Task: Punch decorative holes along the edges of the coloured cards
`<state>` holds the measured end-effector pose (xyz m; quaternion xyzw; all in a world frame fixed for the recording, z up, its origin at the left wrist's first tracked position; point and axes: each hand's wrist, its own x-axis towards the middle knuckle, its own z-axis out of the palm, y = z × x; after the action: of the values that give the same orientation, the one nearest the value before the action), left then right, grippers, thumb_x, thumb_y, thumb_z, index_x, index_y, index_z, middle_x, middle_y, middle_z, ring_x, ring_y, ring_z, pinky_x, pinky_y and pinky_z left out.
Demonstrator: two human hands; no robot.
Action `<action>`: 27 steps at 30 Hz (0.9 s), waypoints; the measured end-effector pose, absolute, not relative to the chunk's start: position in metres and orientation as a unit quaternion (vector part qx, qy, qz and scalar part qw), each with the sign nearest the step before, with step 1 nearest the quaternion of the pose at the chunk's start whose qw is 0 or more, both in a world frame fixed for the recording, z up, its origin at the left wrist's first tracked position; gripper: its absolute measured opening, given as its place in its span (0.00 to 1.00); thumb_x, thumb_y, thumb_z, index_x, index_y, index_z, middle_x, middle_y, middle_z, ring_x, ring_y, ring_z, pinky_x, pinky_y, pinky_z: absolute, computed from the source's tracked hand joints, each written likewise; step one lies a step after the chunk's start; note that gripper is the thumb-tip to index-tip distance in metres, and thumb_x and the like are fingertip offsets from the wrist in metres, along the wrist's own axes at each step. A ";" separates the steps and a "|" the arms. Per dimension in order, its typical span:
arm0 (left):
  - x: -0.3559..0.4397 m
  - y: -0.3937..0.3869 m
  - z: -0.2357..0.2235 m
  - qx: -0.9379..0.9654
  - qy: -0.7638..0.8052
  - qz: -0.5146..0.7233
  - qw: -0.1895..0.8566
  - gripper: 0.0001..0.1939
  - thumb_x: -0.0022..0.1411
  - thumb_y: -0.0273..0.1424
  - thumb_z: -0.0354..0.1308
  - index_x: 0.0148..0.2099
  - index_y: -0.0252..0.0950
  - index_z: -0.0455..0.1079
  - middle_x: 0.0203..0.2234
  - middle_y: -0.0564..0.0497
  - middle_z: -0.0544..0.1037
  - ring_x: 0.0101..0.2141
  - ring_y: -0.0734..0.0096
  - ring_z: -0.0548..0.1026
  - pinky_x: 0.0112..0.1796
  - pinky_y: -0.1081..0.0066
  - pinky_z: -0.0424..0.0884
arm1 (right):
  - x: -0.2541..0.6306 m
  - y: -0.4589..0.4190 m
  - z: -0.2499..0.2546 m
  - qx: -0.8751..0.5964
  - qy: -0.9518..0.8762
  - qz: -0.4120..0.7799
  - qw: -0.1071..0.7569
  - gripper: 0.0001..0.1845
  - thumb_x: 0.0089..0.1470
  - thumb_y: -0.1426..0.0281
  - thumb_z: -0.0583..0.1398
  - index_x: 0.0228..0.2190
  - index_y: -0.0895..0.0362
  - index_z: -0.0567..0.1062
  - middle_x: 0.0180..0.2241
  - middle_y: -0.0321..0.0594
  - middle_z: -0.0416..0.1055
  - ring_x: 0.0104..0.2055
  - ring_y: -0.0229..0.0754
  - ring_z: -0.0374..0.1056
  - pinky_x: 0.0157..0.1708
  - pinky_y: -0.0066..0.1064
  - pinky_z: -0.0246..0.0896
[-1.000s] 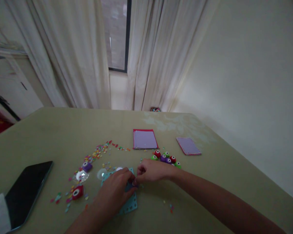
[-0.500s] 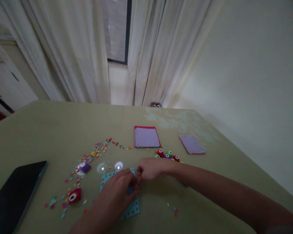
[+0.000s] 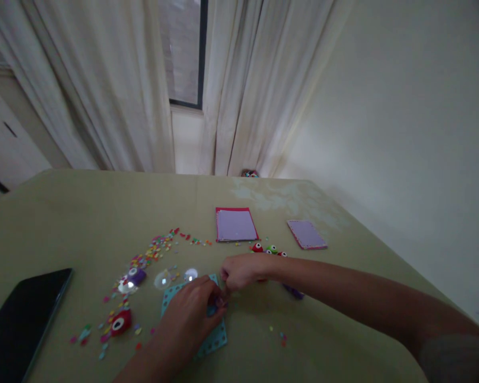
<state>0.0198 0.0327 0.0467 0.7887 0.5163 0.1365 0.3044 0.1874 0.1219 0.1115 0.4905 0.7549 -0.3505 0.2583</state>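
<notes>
My left hand [image 3: 193, 311] rests over a light blue card with dark dots [image 3: 215, 343], its thumb and fingers pinched together near the card's right edge. Something small and purplish shows at its fingertips, too blurred to name. Just beyond the card's right edge, my right hand [image 3: 241, 271] is closed, its fingertips near those of the left. Whatever it holds is hidden. Behind the right wrist sit several small red and green toys with eyes [image 3: 270, 249], partly covered. A purple object [image 3: 294, 291] peeks out below the right forearm.
Left of the card lie a red eyed toy [image 3: 121, 322], a purple eyed toy [image 3: 136, 275], scattered confetti pieces [image 3: 154, 250] and clear round dishes [image 3: 162, 279]. A black tablet [image 3: 26, 314] is at far left. Farther back are a lilac-and-red square stack [image 3: 236, 225] and a lilac card [image 3: 307, 234].
My right hand has shifted slightly up and away from the left fingertips, and its forearm has lifted, showing more of the purple object. The whole view has moved a little.
</notes>
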 end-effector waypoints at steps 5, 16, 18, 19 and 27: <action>0.019 0.032 0.046 0.805 0.511 0.123 0.275 0.02 0.65 0.28 0.63 0.41 0.40 0.75 0.38 0.50 0.81 0.41 0.59 0.78 0.41 0.66 0.67 | 0.197 0.112 0.109 0.487 0.767 -0.356 0.219 0.14 0.49 0.60 0.73 0.30 0.54 0.77 0.24 0.30 0.67 0.29 0.39 0.65 0.26 0.27 0.53; -0.006 -0.001 0.015 0.838 0.481 0.256 0.030 0.21 0.71 0.34 0.59 0.64 0.44 0.71 0.58 0.45 0.80 0.56 0.52 0.79 0.53 0.57 0.76 | 0.224 0.047 0.090 0.439 0.874 -0.207 -0.014 0.15 0.65 0.61 0.63 0.48 0.55 0.77 0.41 0.42 0.80 0.40 0.47 0.74 0.37 0.32 0.59; -0.022 -0.009 -0.003 0.838 0.469 0.277 -0.026 0.24 0.74 0.38 0.58 0.68 0.45 0.68 0.62 0.45 0.78 0.57 0.53 0.78 0.55 0.57 0.75 | 0.230 0.045 0.091 0.428 0.896 -0.120 -0.001 0.11 0.66 0.65 0.62 0.46 0.57 0.77 0.44 0.46 0.79 0.44 0.49 0.73 0.42 0.36 0.63; -0.028 -0.013 -0.010 0.840 0.463 0.278 -0.043 0.24 0.74 0.40 0.58 0.69 0.45 0.67 0.63 0.46 0.78 0.58 0.54 0.78 0.56 0.57 0.75 | 0.232 0.045 0.091 0.436 0.897 -0.071 0.009 0.10 0.66 0.68 0.61 0.46 0.58 0.77 0.45 0.49 0.78 0.46 0.51 0.73 0.45 0.38 0.64; -0.028 -0.019 -0.016 0.859 0.427 0.270 -0.085 0.25 0.72 0.43 0.62 0.66 0.44 0.70 0.60 0.47 0.81 0.57 0.53 0.80 0.58 0.56 0.74 | 0.154 0.070 0.087 0.341 0.937 0.040 -0.066 0.12 0.66 0.70 0.60 0.49 0.60 0.76 0.48 0.52 0.76 0.52 0.54 0.70 0.53 0.43 0.69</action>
<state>-0.0277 -0.0194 -0.0155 0.8587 0.4268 0.2703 -0.0855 0.1540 0.0696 0.0865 0.3408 0.9369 0.0398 -0.0665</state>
